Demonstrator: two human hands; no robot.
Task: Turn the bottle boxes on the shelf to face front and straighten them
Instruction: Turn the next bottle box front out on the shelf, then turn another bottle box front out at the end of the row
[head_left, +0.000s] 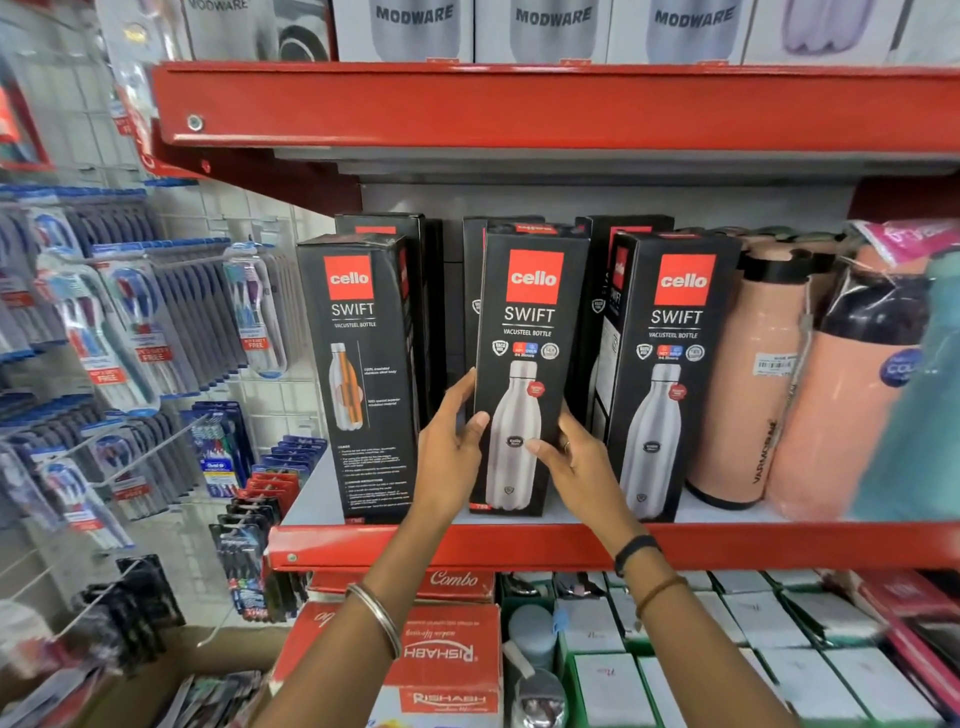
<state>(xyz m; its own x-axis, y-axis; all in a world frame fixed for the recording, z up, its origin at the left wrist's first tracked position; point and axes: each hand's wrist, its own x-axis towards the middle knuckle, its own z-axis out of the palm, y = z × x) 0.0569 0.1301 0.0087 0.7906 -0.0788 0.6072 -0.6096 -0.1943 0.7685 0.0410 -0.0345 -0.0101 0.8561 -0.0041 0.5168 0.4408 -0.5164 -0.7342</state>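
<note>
Both hands, left hand (451, 441) and right hand (574, 457), grip the middle Cello Swift box (524, 364) on the red shelf (519, 543); over-twisting risks toppling the side-facing box (358, 374) left of it.

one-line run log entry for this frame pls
phase: straightening | left hand + right hand: gripping middle Cello Swift box, front-facing | left box: cutaway panel forward | right box: front-facing

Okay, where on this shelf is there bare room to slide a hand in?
Bare shelf shows left of the left box, and between it and the middle box, where the left hand is. Right of the middle box it's crowded.
</note>
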